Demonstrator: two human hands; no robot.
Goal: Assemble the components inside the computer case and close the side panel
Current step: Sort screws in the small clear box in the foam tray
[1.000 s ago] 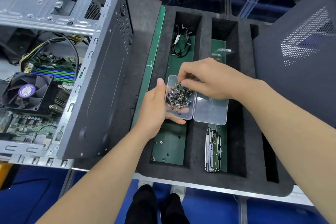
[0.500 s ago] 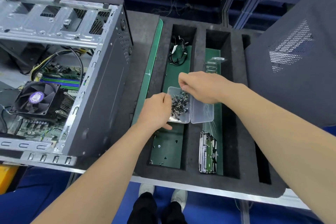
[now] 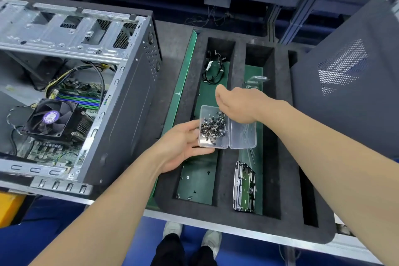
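Across the foam divider [image 3: 224,170], screw box [image 3: 213,142]

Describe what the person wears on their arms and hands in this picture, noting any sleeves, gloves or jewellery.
Nothing is worn on them. The left hand and right hand are bare, without gloves, and no ring shows. The left forearm and right forearm are bare as well: no sleeve, watch or wristband appears up to the picture's edge.

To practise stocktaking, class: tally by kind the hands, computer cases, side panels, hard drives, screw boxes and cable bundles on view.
Hands: 2 (left hand, right hand)
Computer case: 1
Side panel: 1
Hard drive: 1
Screw box: 1
Cable bundle: 1
Total: 7
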